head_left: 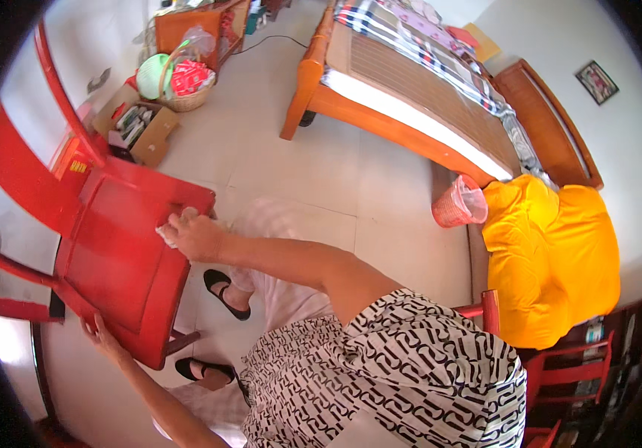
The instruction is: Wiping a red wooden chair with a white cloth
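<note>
Nearest us, our left hand (100, 336) grips the red chair's (119, 254) front seat edge, fingers curled under. Farther up the seat, our right hand (197, 237) presses a pale cloth (168, 235), fingers closed over it. The chair looks tilted; loosen that grip and we judge it could tip toward the cardboard box (145, 127) beyond the chair.

- Floor (321, 172): pale tiles, brightly lit around me.
- Wooden bed (380, 112): orange frame, plaid bedding, ahead of me.
- White wall (560, 45): carries one framed picture (596, 81).
- Pink wastebasket (457, 203): just beside the bed's corner.
</note>
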